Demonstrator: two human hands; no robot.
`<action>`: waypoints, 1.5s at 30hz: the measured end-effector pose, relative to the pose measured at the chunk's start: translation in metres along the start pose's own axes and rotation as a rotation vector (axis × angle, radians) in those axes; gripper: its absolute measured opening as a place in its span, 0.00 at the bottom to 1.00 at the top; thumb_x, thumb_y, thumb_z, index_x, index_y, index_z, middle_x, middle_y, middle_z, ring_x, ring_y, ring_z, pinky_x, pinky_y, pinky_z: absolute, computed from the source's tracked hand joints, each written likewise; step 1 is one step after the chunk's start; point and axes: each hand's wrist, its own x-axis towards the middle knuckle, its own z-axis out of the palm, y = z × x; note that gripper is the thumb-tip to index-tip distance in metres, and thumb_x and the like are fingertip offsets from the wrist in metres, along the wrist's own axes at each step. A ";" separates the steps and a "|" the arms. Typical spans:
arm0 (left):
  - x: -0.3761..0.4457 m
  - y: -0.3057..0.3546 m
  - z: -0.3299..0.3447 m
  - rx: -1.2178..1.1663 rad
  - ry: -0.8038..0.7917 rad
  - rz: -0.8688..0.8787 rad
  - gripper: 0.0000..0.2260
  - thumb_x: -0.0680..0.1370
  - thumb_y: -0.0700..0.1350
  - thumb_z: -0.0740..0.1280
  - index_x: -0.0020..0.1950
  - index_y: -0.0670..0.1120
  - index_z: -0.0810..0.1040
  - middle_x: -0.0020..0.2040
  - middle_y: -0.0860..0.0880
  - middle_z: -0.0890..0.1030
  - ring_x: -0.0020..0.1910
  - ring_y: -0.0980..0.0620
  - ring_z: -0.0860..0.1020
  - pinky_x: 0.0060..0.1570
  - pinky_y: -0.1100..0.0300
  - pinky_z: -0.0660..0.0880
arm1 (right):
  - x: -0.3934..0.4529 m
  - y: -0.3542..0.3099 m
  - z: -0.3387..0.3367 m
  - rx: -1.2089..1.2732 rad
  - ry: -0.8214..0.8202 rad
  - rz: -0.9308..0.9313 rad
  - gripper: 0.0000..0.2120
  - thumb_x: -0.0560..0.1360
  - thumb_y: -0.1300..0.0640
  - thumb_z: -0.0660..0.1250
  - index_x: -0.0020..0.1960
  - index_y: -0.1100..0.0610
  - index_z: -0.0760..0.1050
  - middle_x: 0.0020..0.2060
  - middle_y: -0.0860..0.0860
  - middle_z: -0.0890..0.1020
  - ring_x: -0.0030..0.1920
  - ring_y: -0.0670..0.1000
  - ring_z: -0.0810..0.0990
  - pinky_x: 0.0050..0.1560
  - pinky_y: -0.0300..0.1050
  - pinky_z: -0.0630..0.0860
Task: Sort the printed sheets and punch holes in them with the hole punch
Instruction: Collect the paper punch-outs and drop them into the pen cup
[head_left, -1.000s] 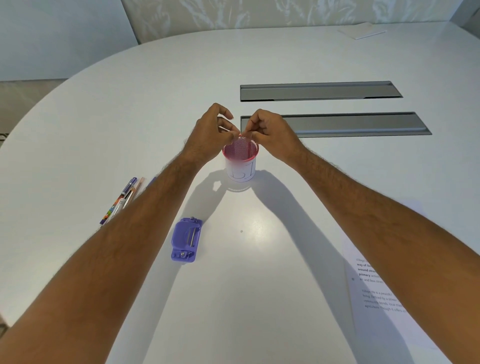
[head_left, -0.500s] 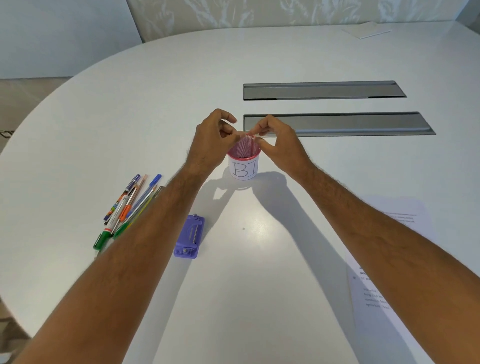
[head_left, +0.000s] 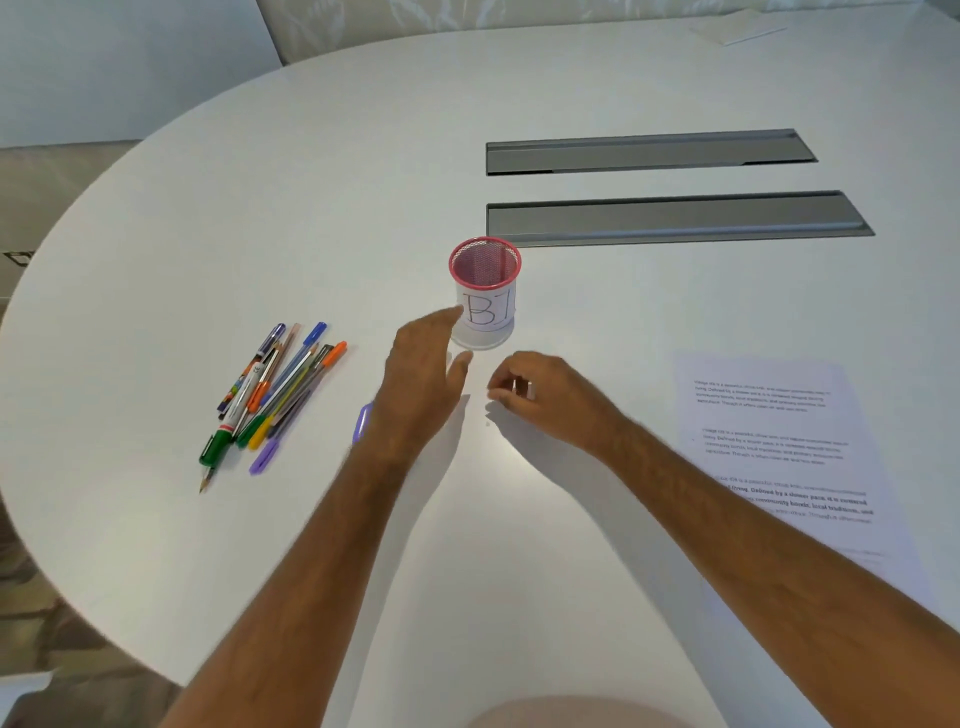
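Observation:
A printed sheet (head_left: 779, 447) lies flat on the white table (head_left: 311, 182) at the right, partly under my right forearm. The purple hole punch (head_left: 362, 422) is almost wholly hidden beneath my left wrist; only a sliver shows. My left hand (head_left: 423, 382) hovers with fingers spread just in front and left of a pink mesh cup (head_left: 484, 291) with a paper label reading "BI". My right hand (head_left: 540, 397) is loosely curled above the table, and something small and pale shows at its fingertips, too blurred to identify.
A pile of several pens and pencils (head_left: 275, 395) lies left of my left arm. Two grey recessed cable slots (head_left: 675, 218) run across the table beyond the cup. A white sheet (head_left: 737, 32) rests at the far right edge.
Both hands have drawn back from the rim of the pink cup toward me and moved apart. The left hand has opened. The view has tilted, showing more of the pens and sheet.

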 end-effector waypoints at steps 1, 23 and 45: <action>-0.006 0.000 0.003 0.008 -0.016 -0.020 0.24 0.83 0.42 0.69 0.78 0.39 0.70 0.75 0.40 0.75 0.75 0.39 0.71 0.75 0.48 0.64 | -0.006 0.001 0.005 -0.023 -0.023 0.002 0.02 0.79 0.58 0.72 0.50 0.56 0.82 0.44 0.50 0.83 0.44 0.51 0.80 0.48 0.48 0.79; -0.018 -0.012 0.028 0.558 -0.404 -0.048 0.24 0.88 0.44 0.53 0.85 0.44 0.55 0.85 0.44 0.57 0.84 0.45 0.58 0.83 0.45 0.47 | -0.024 -0.019 0.020 -0.271 -0.032 -0.059 0.07 0.82 0.58 0.67 0.51 0.61 0.80 0.47 0.55 0.82 0.46 0.57 0.80 0.51 0.52 0.75; -0.008 -0.020 0.029 0.518 -0.317 -0.016 0.20 0.88 0.45 0.56 0.80 0.44 0.68 0.81 0.45 0.68 0.78 0.46 0.70 0.81 0.48 0.54 | 0.058 -0.008 -0.059 0.124 0.257 0.050 0.03 0.82 0.64 0.64 0.49 0.60 0.76 0.42 0.47 0.77 0.38 0.38 0.75 0.41 0.29 0.68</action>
